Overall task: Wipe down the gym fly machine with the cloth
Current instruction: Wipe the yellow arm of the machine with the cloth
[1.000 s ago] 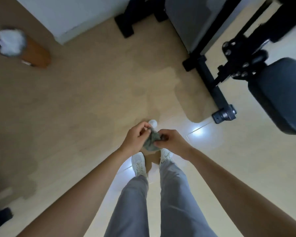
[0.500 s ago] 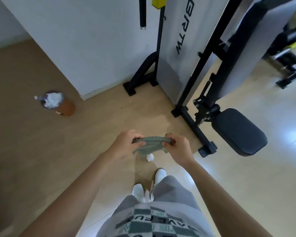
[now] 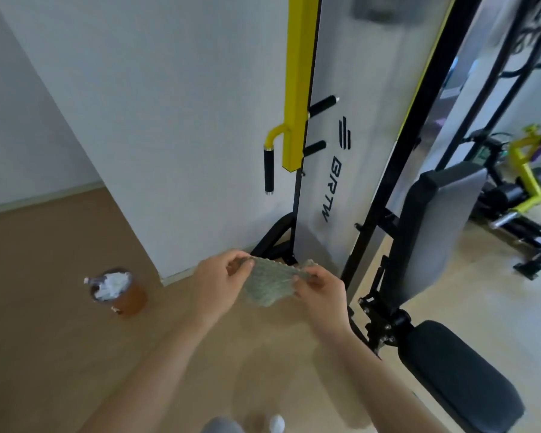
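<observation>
A grey-green cloth (image 3: 267, 284) is stretched out flat between my two hands at mid-frame. My left hand (image 3: 221, 281) pinches its left edge and my right hand (image 3: 320, 290) pinches its right edge. Behind it stands the fly machine: a white panel (image 3: 341, 126) with black lettering, a yellow arm (image 3: 297, 89) with a black-gripped handle (image 3: 268, 168), a black frame post (image 3: 384, 182), a grey backrest (image 3: 431, 229) and a black seat pad (image 3: 463, 373) at the lower right. Neither hand touches the machine.
A brown bin (image 3: 119, 292) filled with white paper stands on the wood floor to the left. A white wall (image 3: 156, 120) runs behind the machine. Another yellow and black machine (image 3: 525, 189) sits at the far right. My shoe (image 3: 277, 423) shows at the bottom edge.
My view has tilted up from the floor to the machine. The cloth went from bunched between my hands to spread out flat, and both hands rose with it.
</observation>
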Tool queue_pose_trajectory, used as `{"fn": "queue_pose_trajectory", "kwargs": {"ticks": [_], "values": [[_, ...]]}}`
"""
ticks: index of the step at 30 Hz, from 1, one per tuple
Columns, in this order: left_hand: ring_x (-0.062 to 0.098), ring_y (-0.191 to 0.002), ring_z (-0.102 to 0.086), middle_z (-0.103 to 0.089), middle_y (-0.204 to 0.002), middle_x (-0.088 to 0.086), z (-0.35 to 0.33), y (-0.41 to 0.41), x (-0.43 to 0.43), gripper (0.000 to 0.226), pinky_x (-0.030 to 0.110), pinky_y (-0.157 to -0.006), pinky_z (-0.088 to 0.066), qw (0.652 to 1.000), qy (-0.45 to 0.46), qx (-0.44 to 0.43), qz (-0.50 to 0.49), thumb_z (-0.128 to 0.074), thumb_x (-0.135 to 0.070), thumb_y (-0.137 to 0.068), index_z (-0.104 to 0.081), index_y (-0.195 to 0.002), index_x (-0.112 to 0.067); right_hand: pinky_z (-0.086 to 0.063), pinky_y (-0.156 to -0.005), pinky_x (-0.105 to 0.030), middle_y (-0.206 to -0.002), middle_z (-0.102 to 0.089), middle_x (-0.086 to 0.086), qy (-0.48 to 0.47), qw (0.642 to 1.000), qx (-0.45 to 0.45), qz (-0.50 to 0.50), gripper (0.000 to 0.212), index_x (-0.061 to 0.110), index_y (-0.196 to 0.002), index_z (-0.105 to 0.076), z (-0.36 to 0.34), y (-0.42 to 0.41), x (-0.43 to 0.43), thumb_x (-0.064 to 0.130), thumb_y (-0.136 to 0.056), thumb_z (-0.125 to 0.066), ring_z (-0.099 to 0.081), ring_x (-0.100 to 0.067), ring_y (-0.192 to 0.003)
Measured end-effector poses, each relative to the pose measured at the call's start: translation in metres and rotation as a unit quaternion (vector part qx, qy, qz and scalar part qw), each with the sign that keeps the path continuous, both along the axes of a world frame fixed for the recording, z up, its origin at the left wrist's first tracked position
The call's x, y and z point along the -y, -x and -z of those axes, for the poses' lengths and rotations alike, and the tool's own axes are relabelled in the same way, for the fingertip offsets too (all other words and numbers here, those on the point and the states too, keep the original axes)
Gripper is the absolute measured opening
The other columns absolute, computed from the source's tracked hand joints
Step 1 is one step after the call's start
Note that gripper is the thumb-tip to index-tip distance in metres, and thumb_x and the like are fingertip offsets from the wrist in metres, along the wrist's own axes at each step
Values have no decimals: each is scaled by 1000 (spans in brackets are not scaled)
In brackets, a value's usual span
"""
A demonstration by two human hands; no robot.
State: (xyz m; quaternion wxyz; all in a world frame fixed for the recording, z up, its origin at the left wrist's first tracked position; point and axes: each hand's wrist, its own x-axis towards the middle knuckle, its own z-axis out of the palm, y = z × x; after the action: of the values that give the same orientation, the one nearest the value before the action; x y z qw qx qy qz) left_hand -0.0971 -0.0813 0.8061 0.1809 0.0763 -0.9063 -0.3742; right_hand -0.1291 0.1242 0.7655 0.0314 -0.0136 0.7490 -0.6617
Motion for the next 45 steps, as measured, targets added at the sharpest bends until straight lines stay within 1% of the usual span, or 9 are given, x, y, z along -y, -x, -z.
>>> {"fn": "queue_pose_trajectory", "kwargs": {"ticks": [3, 7, 11, 15, 19, 27, 32, 36, 45], "values": [[-1, -80, -68, -73, -82, -19, -18, 47, 12, 4, 19, -74, -52, 997, -71, -35, 0, -73, -26, -91, -77, -92, -26, -60, -78, -56, -83, -74, -9, 57, 998, -14, 17, 7, 23, -85, -75, -22, 41, 17, 28, -80, -76, -71, -36, -85], [-2, -82, -68, -74, -84, -17, -41, 122, 31, 4, 14, -77, -52, 980, -185, -69, 23, -75, -19, -90, -75, -89, -23, -63, -71, -38, -86, -75, -14, 122, 992, 5, 42, 8, 19, -81, -74, -49, 107, 48, 12, -85, -77, -75, -31, -83], [3, -80, -68, -73, -84, -10, -59, 209, 61, 4, 24, -77, -53, 972, -224, -55, 38, -76, -21, -89, -73, -87, -20, -63, -73, -39, -89, -72, -11, 157, 986, -3, 51, 22, 20, -78, -68, -73, 178, 90, 3, -90, -69, -74, -26, -85], [21, -88, -71, -74, -85, -1, -70, 304, 98, 13, 47, -87, -58, 958, -280, -24, 54, -79, -28, -84, -73, -82, -17, -60, -72, -35, -93, -67, -3, 165, 980, -55, 93, 13, 9, -97, -63, -87, 251, 133, -2, -90, -63, -71, -22, -89], [24, -89, -72, -74, -90, 3, -77, 387, 120, 18, 51, -88, -58, 940, -329, 5, 86, -80, -31, -81, -73, -85, -16, -56, -91, -46, -120, -63, -4, 100, 974, -121, 162, 44, 18, -126, -58, -97, 307, 168, -1, -86, -63, -66, -25, -108], [17, -94, -72, -75, -95, -3, -49, 462, 107, 4, 46, -95, -58, 905, -309, 115, 267, -72, -28, -93, -73, -93, -24, -56, -98, -40, -124, -65, -9, -10, 963, -89, 256, 37, 7, -131, -60, -78, 367, 195, 3, -95, -64, -65, -23, -112], [12, -89, -72, -75, -93, -2, -35, 462, 97, 13, 38, -91, -59, 907, -323, 105, 249, -75, -22, -90, -73, -99, -13, -58, -90, -25, -116, -69, -1, -14, 957, -74, 281, 40, 12, -127, -62, -63, 359, 201, 2, -90, -70, -69, -4, -98], [16, -86, -73, -76, -89, 1, -32, 454, 98, 10, 35, -84, -60, 911, -313, 82, 256, -76, -17, -90, -72, -95, -10, -56, -85, -19, -114, -68, 1, 12, 952, -84, 295, 45, 13, -128, -61, -53, 353, 203, -3, -87, -72, -69, -7, -98], [12, -97, -72, -76, -101, -7, -39, 452, 100, 28, 37, -91, -59, 927, -219, 41, 302, -72, -12, -92, -71, -104, -37, -56, -86, -20, -113, -66, 7, 8, 959, -111, 262, 50, 15, -130, -61, -42, 355, 191, -1, -85, -74, -66, -6, -99]]}}
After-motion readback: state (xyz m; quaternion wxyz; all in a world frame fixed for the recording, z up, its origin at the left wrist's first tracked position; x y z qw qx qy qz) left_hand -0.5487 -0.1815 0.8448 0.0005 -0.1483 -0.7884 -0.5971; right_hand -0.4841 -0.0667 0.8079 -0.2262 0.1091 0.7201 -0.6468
